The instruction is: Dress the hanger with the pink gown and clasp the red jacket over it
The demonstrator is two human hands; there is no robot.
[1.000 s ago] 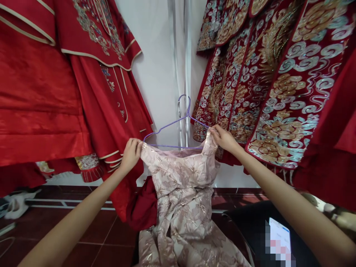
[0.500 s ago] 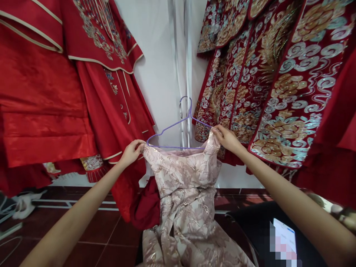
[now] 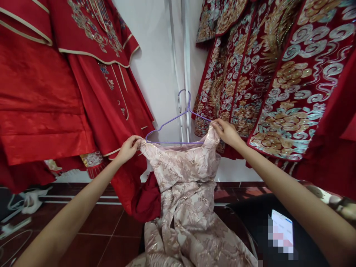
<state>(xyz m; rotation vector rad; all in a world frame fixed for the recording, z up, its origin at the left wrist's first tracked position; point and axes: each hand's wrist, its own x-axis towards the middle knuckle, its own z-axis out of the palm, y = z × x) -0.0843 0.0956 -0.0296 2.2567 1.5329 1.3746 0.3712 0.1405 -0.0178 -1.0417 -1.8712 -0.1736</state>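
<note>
A pale pink brocade dress [image 3: 183,167] with a shiny floral pattern hangs before me, its skirt running down past the lower edge of the view. Its two shoulders sit on a thin purple hanger [image 3: 172,120], whose hook points up. My left hand [image 3: 129,148] pinches the dress's left shoulder by the hanger's end. On the other side, my right hand [image 3: 226,131] grips the right shoulder, fingers closed over the fabric; the hanger's end there is hidden beneath cloth and fingers. A dark red cloth [image 3: 147,200] bunches beside the dress's waist.
Red garments [image 3: 44,96] with pale trim hang at left, and an embroidered red and gold garment [image 3: 292,92] at right. White poles [image 3: 187,66] stand behind the hanger. A phone [image 3: 282,230] lies on a black surface at lower right. White shoes [image 3: 32,202] are at lower left.
Both hands, the hanger and the dress's top appear slightly higher in the view. The surroundings have shifted a little too, as the camera moved. Both hands keep their hold.
</note>
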